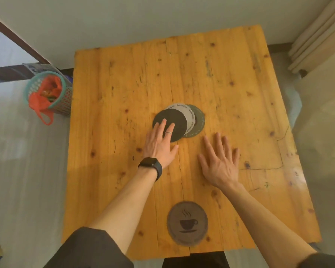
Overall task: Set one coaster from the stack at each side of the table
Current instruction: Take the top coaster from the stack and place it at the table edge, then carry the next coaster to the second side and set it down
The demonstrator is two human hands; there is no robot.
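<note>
A fanned stack of round coasters lies mid-table on the wooden table (pixel 240 93): a plain black coaster (pixel 175 118) on top, a light grey coaster (pixel 189 114) under it and a dark grey coaster (pixel 199 120) at the bottom right. My left hand (pixel 160 142) lies flat with its fingertips pressing on the black coaster, fingers spread. My right hand (pixel 219 161) rests flat on the bare wood just right of the stack, fingers apart, holding nothing. A brown coaster with a cup drawing (pixel 187 223) lies at the near edge.
A teal mesh basket (pixel 66 101) lined with an orange bag stands on the floor left of the table. A beige curtain (pixel 317 33) hangs at the far right. The floor around is pale grey.
</note>
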